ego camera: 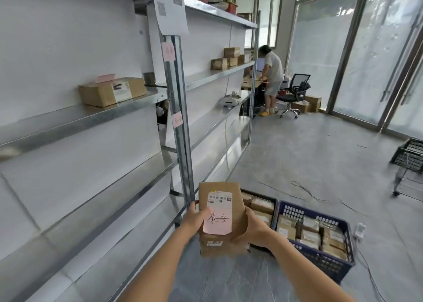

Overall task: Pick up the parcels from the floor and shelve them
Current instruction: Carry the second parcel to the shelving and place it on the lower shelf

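Parcel depot or courier pickup room, long metal shelving (128, 109) holding labelled cartons (112, 91), crates (320, 240) of parcels on the floor (309, 164), desk corner beyond

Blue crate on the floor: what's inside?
The blue crate is packed with brown cardboard parcels, most showing white labels, filling it near the rim. Anything beneath that top layer is covered, and its far-left corner sits behind the right hand.

Grey stone-look tiles covered the floor (309, 155), crossed by thin dark cables (306, 190). Galvanised metal shelving (180, 123) ran along a white wall (57, 38) on the left. Frosted glass doors (375, 56) in dark frames let in soft daylight on the right. A black office chair (294, 93) stood beside a desk (250, 84) at the far end.
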{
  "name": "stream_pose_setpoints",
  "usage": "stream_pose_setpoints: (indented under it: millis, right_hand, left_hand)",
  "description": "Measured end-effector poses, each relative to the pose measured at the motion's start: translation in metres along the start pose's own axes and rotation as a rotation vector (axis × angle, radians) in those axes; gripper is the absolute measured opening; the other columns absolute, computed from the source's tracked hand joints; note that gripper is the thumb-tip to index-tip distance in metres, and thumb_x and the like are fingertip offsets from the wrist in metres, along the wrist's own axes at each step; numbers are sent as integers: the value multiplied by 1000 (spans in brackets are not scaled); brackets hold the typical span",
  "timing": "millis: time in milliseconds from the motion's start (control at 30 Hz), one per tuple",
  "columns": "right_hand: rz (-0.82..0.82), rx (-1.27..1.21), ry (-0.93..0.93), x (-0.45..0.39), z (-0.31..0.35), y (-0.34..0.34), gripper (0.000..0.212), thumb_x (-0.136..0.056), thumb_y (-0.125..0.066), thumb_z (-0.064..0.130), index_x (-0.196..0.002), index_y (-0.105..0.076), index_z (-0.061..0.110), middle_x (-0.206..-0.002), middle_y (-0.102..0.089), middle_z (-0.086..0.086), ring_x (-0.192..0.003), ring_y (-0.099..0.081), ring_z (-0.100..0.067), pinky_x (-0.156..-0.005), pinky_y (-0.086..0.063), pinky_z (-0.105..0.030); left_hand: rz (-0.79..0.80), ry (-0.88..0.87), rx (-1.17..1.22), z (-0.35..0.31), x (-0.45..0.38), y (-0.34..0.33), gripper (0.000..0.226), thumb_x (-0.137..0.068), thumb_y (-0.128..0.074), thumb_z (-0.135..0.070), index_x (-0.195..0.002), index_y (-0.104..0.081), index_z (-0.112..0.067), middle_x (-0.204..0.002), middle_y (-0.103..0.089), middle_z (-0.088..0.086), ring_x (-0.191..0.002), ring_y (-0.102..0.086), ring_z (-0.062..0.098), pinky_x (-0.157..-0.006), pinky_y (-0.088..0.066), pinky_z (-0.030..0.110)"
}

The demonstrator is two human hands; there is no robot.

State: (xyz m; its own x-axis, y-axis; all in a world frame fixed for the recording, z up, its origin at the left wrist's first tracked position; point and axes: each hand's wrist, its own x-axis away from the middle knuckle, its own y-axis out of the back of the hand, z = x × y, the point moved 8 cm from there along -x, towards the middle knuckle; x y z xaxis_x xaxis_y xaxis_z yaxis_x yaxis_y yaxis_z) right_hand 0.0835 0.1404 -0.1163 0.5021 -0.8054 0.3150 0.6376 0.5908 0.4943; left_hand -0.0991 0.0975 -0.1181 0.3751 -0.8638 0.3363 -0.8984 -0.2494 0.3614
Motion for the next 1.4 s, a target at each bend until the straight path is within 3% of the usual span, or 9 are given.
stream_pose_setpoints:
  millis: [200,300,400,500,800,967,1067,1167,1400]
  right_hand:
    - [107,207,12,-77,13,36,116,-62,-85,23,-150,-11,26,-141,-42,1,-128,-42,-19,-107,-38,-34]
    - [173,245,43,-125,31,41,115,-57,-87,23,-148,-16,28,-140,-45,3,-130,-44,-19,-112,-37,-38]
    - [229,273,77,-176,49,42,116,-52,-88,25,-146,-22,31,-133,-49,10,-124,-47,-15,-111,-38,-36]
    - [255,287,113,-222,73,43,110,-60,-86,16,-147,-21,32,-140,-46,5,-130,-44,-17,-111,-38,-37]
    - [92,127,169,-345,134,35,77,-63,-85,8,-131,-51,14,-121,-62,-9,-114,-58,-24,-97,-51,-35]
    - [125,-141,88,-387,156,7,51,-79,-73,5,-126,-52,5,-126,-61,-15,-99,-62,-24,-85,-55,-31]
    - [188,-117,122,-409,176,-11,52,-78,-74,7,-127,-56,5,-129,-62,-13,-111,-62,-25,-98,-52,-40]
    - [287,-194,172,-430,201,-23,69,-73,-77,2,-134,-47,7,-133,-58,-15,-122,-57,-30,-98,-50,-45]
    - [469,161,390,-475,247,-46,87,-66,-79,-5,-141,-36,9,-136,-55,-11,-129,-50,-26,-103,-45,-36]
  left_hand:
    - [-88,25,56,-19,-78,18,62,-92,-54,-38,-145,-25,-22,-130,-61,11,-99,-58,25,-81,-50,33]
    - [-123,69,146,-18,-114,40,70,-90,-56,-42,-147,-17,-28,-133,-58,13,-116,-57,36,-87,-54,44]
    - [-111,119,274,-15,-150,60,70,-87,-60,-45,-142,-17,-34,-131,-56,17,-117,-55,44,-65,-61,49]
    - [-152,126,383,-12,-181,86,70,-83,-67,-42,-137,-22,-34,-130,-54,16,-113,-58,44,-66,-60,57]
    - [-398,72,698,-3,-234,172,40,-88,-66,-16,-103,-29,-18,-106,-50,12,-95,-63,37,-54,-62,42]
    - [-536,140,644,11,-240,203,32,-88,-65,-12,-95,-34,-11,-104,-55,20,-71,-69,40,-67,-62,48]
    - [-620,220,520,23,-243,219,35,-82,-71,-22,-91,-38,-11,-113,-58,29,-89,-67,48,-72,-59,56]
    - [-640,283,450,22,-239,222,39,-88,-65,-29,-115,-41,-15,-113,-59,20,-87,-69,40,-68,-61,45]
    - [-736,349,326,16,-253,224,73,-82,-72,-25,-145,-35,-22,-137,-56,10,-118,-58,29,-100,-48,38]
